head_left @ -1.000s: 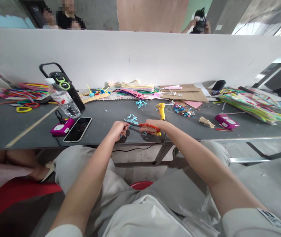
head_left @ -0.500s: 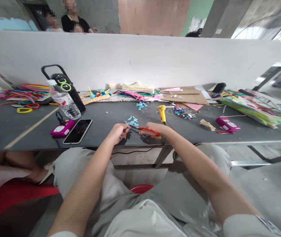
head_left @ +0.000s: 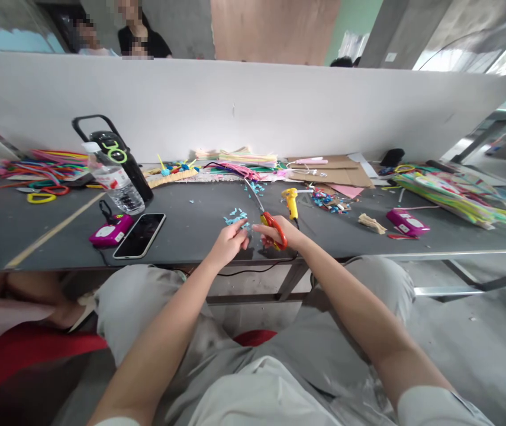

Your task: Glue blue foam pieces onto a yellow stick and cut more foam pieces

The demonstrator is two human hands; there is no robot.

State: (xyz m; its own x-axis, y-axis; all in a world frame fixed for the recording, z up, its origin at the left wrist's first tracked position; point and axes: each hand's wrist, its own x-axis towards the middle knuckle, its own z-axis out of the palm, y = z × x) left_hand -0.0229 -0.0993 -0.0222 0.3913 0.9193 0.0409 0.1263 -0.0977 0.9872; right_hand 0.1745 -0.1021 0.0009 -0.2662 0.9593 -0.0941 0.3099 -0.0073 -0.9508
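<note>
My right hand (head_left: pixel 281 232) holds orange-handled scissors (head_left: pixel 273 228), whose blades point away toward the back of the table. Just left of it, my left hand (head_left: pixel 231 242) has its fingers curled and pressed together near the table's front edge; what they hold, if anything, is too small to make out. Small light-blue pieces (head_left: pixel 234 218) lie scattered right beyond my left fingers. Another little heap of blue pieces (head_left: pixel 256 188) lies farther back, near the scissor tips. A yellow glue gun (head_left: pixel 291 202) rests behind my right hand.
Left on the table (head_left: pixel 181 236) are a phone (head_left: pixel 139 235), a purple box (head_left: pixel 111 231), a water bottle (head_left: pixel 122 186) and a black flask (head_left: pixel 135 171). Right are multicoloured scraps (head_left: pixel 332 201), another purple box (head_left: pixel 408 222) and pipe cleaners (head_left: pixel 452 198). A white partition (head_left: pixel 235 106) stands behind.
The scissors have swung from pointing left at my left hand to pointing away toward the back. My left hand has shifted right and its fingers now sit apart from the blades.
</note>
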